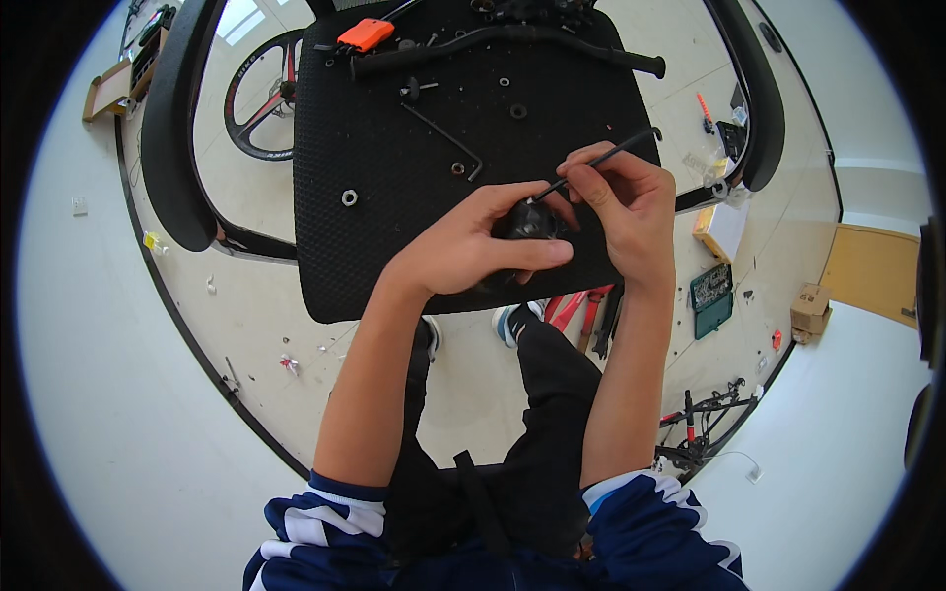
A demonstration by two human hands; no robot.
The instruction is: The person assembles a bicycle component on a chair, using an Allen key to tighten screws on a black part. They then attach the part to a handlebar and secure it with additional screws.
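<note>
1. Right now, through the head view, I see the left hand [463, 241] with thumb and fingers curled round a rounded black part [530, 225], held over the near half of the black chair seat [379, 271].
2. Beside it, I have the right hand [629, 202] pinching a thin dark rod [613, 153] between thumb and fingertips. The rod slants, its hooked end up and to the right, its lower end reaching the top of the rounded black part. I cannot tell whether that tip sits inside or merely touches.
3. Left of the hands, I make out an L-shaped key [439, 132] lying on the seat, a small brownish nut [457, 168] near its bend, and a larger silver nut [350, 193] well apart.
4. Toward the far edge, I find a curved black bar [512, 33] and an orange block [366, 35] near its left end.
5. Down on the floor, I notice a three-spoked wheel [234, 103] at left and a green case [713, 313] at right.
</note>
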